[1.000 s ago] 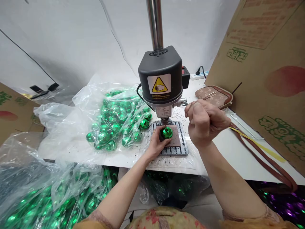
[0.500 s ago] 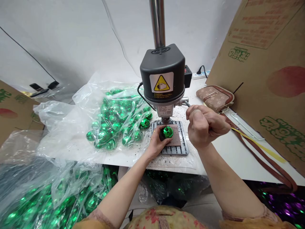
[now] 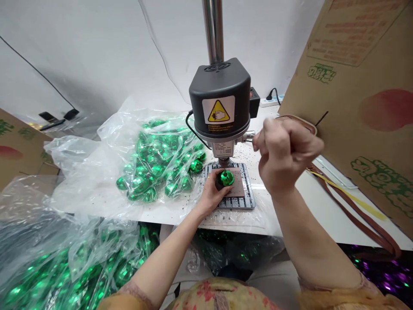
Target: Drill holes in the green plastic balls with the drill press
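Observation:
Under the chuck of a small black drill press [image 3: 220, 101], a shiny green faceted ball [image 3: 226, 178] rests on a brownish pad [image 3: 238, 189] over the slotted metal base [image 3: 250, 200]. My left hand [image 3: 213, 189] is closed around the ball's left and near sides, thumb in front. The drill bit comes down at the top of the ball; whether it is inside cannot be made out. To the right of the press, my right hand [image 3: 285, 150] is raised in a fist around the end of the feed lever [image 3: 250, 136], most of which it hides.
Clear plastic bags of green balls lie on the table's left [image 3: 155, 159] and below its edge [image 3: 64, 275]. A brown purse strap [image 3: 364, 224] and large carton [image 3: 361, 120] stand right. Dark shavings surround the base. A power strip [image 3: 272, 101] sits behind.
My right hand has risen and shifted slightly right with the feed lever, now covering most of the purse. My left hand and the green ball have stayed in place.

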